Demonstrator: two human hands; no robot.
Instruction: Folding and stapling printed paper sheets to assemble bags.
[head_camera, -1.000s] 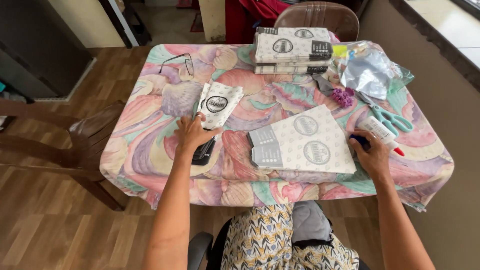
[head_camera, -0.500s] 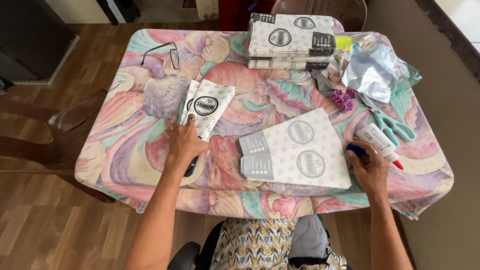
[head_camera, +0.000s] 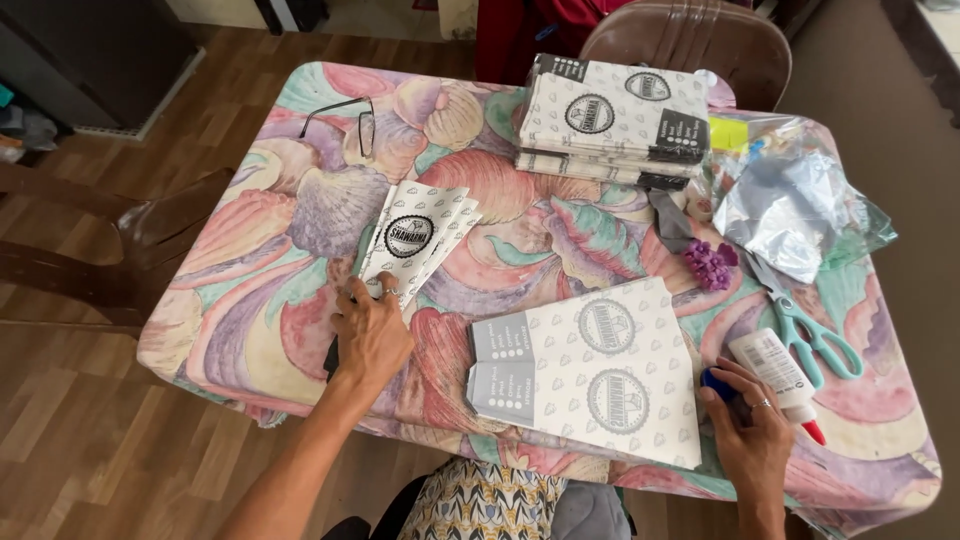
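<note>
My left hand (head_camera: 372, 330) lies on the near end of a small folded white paper bag (head_camera: 415, 238) with a round black print, fingers spread over it; a dark flat object shows under the palm. A large flat white paper sheet (head_camera: 590, 370) with grey round prints lies in front of me between both hands. My right hand (head_camera: 750, 430) rests at that sheet's right edge, its fingers curled around a small blue object (head_camera: 714, 382). A white glue bottle (head_camera: 778, 370) with a red tip lies just right of that hand.
The table wears a pastel shell-print cloth (head_camera: 250, 300). A stack of printed paper bags (head_camera: 615, 120) sits at the far side, with eyeglasses (head_camera: 345, 120) far left, teal scissors (head_camera: 805, 320), a purple item (head_camera: 708, 262), a crumpled plastic bag (head_camera: 790, 205), and brown chairs (head_camera: 685, 40).
The view has shifted closer and leftward. My left hand stays on the small bag's near end, my right hand stays by the sheet's right edge.
</note>
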